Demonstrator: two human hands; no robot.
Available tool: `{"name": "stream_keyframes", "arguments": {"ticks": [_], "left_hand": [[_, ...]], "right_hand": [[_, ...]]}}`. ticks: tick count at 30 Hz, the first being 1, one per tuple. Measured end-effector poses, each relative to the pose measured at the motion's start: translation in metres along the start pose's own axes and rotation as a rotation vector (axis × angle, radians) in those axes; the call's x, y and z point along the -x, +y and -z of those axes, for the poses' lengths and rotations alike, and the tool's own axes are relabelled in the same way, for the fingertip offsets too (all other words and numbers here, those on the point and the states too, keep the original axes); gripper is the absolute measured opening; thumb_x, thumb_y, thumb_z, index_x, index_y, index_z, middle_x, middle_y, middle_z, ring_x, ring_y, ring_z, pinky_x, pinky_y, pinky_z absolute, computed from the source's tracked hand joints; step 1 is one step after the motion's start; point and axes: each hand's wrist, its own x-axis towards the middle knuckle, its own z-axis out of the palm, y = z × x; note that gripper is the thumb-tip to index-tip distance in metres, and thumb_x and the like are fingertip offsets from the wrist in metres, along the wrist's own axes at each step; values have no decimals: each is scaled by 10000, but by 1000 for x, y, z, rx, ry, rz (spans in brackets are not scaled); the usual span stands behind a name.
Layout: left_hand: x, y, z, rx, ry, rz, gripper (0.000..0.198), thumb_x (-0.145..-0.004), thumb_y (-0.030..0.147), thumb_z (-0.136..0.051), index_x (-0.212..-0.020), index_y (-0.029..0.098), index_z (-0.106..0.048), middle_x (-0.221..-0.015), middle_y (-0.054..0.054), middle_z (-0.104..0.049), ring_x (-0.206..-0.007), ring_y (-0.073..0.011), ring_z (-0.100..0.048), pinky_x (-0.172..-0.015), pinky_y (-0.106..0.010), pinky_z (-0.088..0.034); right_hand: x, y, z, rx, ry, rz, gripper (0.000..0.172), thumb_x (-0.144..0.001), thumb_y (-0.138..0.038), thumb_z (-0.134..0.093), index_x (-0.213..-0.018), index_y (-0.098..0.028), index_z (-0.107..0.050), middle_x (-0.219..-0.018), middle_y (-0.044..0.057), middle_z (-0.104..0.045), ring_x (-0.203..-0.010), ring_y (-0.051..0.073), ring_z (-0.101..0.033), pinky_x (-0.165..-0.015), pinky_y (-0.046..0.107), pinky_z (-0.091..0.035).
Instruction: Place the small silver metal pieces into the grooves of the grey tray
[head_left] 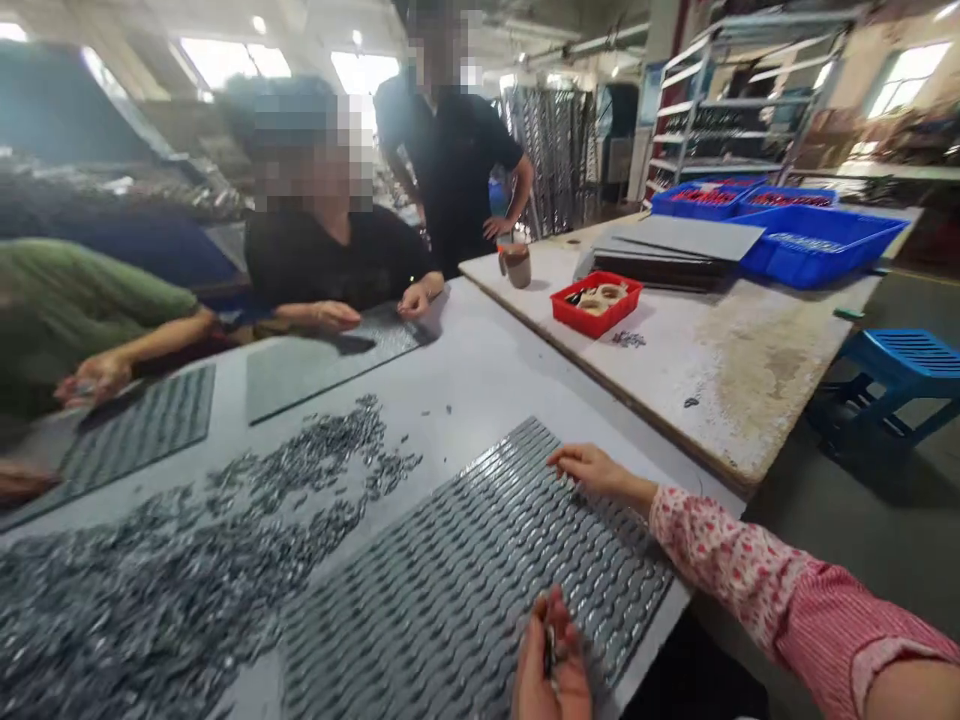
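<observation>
The left hand [551, 660] is clenched at the near edge of the slotted plate [480, 560], with thumb and fingers gripping a few small metal parts [551, 648]. Their exact count cannot be read. The right hand [592, 470], extending from a pink floral sleeve [727, 560], is open and holds nothing. Its fingers are extended at the far corner of the plate; contact with the plate cannot be confirmed.

The plate lies flat on a grey table [480, 360], directly in front of the person, and its wavy rows of slots appear filled with the same metal parts. A loose pile [150, 600] of parts spreads across the table just left of the plate.

Across the table, a seated co-worker [330, 260] in black rests both hands on a second plate [330, 360]. A green-sleeved co-worker [82, 310] at the left holds parts in one hand. A third person [450, 170] stands behind them. A red tray [596, 303] and blue crates [817, 245] sit on the adjacent wooden bench [750, 400].
</observation>
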Motion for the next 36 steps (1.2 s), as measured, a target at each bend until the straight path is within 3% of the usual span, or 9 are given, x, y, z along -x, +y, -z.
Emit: {"name": "stream_keyframes", "arguments": {"ticks": [5, 10, 14, 20, 24, 27, 30, 34, 36], "left_hand": [[1, -4, -5, 112, -26, -22, 282, -842, 12, -445, -1064, 96, -598, -1057, -147, -668, -870, -135, -664, -712, -202, -560], [6, -4, -11, 119, 17, 11, 147, -839, 56, -511, -914, 110, -625, -927, -95, -680, -629, -71, -632, -511, -142, -516], [4, -5, -10, 152, -6, -35, 158, -835, 57, -516, -898, 114, -649, -875, -62, -647, -629, -65, -602, -548, -161, -518], [3, -5, -9, 178, -77, -2, 141, -826, 67, -535, -883, 100, -659, -796, -39, -591, -559, -40, -518, -498, -144, -474], [2, -5, -11, 181, -56, -17, 113, -828, 74, -536, -852, 104, -642, -807, -39, -590, -572, -43, -526, -501, -143, -476], [1, -4, -11, 182, -15, -46, 122, -829, 52, -521, -863, 107, -624, -844, -45, -601, -633, -60, -563, -547, -162, -503], [-2, 0, -11, 175, -5, -71, 91, -830, 71, -532, -860, 104, -612, -814, -34, -592, -607, -50, -544, -527, -155, -495], [-7, 5, -13, 189, -37, -96, 74, -836, 91, -534, -795, 99, -595, -766, -21, -575, -557, -34, -507, -474, -134, -459], [-8, 6, -15, 198, -66, -103, 91, -843, 82, -519, -820, 98, -606, -753, -13, -569, -540, -29, -498, -460, -129, -450]], "right_hand": [[-20, 2, 12, 115, -112, 59, 177, -747, -212, -598, -881, -110, -651, -761, 19, -648, -675, 120, -566, -636, 217, -429], [-35, -1, -11, 461, -214, 173, 96, -773, -166, -596, -784, -117, -678, -696, 0, -636, -629, 99, -537, -591, 193, -377], [-46, 1, -32, 559, -260, 208, 84, -783, -153, -611, -787, -134, -692, -696, -9, -630, -625, 95, -523, -589, 194, -349], [-45, 4, -48, 732, -251, 263, 85, -801, -196, -624, -768, -160, -694, -750, 27, -632, -719, 145, -523, -673, 244, -345], [-42, 5, -52, 882, -186, 317, 80, -815, -229, -628, -784, -172, -674, -789, 39, -629, -793, 172, -512, -729, 270, -345], [-40, 3, -53, 853, -150, 312, 53, -803, -210, -645, -776, -165, -655, -779, 32, -623, -782, 166, -507, -732, 272, -356], [-30, -6, -50, 665, -132, 301, 54, -806, -181, -636, -764, -147, -641, -764, 26, -614, -766, 151, -515, -725, 261, -383], [7, -25, -43, 193, -529, 234, 179, -841, -300, -611, -918, -142, -644, -789, 18, -618, -703, 121, -541, -637, 219, -427], [27, -32, -40, 67, -680, 229, 259, -823, -368, -632, -948, -142, -642, -803, 22, -618, -696, 118, -545, -623, 213, -438]]}}
